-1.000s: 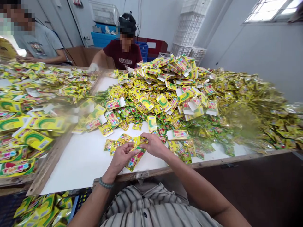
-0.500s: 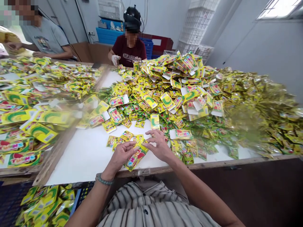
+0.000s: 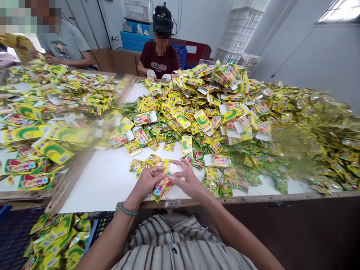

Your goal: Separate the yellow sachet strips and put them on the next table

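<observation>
A small yellow carton (image 3: 162, 188) with a red fruit picture and bright letters is tilted between my hands near the table's front edge. My left hand (image 3: 147, 183) is closed, its thumb and fingers pinching the upper left side. At the carton's upper right end is my right hand (image 3: 190, 183), thumb against it and the other fingers partly curled; the end itself is mostly hidden. Just beyond my left fingers lie a few small yellow sachets (image 3: 153, 159). Past my right fingertips a flat yellow carton (image 3: 186, 145) rests near green sachets (image 3: 198, 164).
A heap of cartons (image 3: 230, 78) and sachets rises ahead, continuing rightward as yellow packets (image 3: 309, 123). Left of a wooden divider (image 3: 70, 180) lie more cartons (image 3: 30, 165). Below, a blue crate (image 3: 95, 227) holds filled yellow packs. Two people work across the table, one wearing white gloves (image 3: 166, 77).
The yellow flap end that stood up between my fingers no longer shows, and the carton looks shorter. My view has shifted slightly left. The opposite person's gloved hands are lower, at the table.
</observation>
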{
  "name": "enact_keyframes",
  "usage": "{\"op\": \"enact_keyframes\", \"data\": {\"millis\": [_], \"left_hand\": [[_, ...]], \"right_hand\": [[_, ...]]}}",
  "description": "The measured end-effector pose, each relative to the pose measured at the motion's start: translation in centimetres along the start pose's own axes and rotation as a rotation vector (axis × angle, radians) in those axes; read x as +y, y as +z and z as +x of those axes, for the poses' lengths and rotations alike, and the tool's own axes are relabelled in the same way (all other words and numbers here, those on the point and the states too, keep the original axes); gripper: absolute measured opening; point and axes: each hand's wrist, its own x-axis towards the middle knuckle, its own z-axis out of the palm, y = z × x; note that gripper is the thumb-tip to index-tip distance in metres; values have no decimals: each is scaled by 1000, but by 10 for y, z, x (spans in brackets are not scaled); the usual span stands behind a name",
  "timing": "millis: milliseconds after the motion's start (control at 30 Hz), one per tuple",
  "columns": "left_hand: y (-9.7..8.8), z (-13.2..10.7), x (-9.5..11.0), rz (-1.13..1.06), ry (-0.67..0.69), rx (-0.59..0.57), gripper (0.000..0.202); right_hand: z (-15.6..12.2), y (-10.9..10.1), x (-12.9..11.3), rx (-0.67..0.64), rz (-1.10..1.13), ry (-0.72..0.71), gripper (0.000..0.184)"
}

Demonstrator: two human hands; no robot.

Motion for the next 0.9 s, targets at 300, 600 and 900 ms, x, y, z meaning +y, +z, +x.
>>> {"op": "enact_keyframes", "data": {"millis": [300,600,900], "left_hand": [[-9,-12,-3,394,158,-101,44],[-132,-9,119,706,255,780,58],[-217,-18,96,1090,-9,1554,106]], "right_hand": [[14,23,15,75,-77,58,33],[13,32,31,211,-49,-48,36],[-12,51,90,572,-444,-433,24]]}}
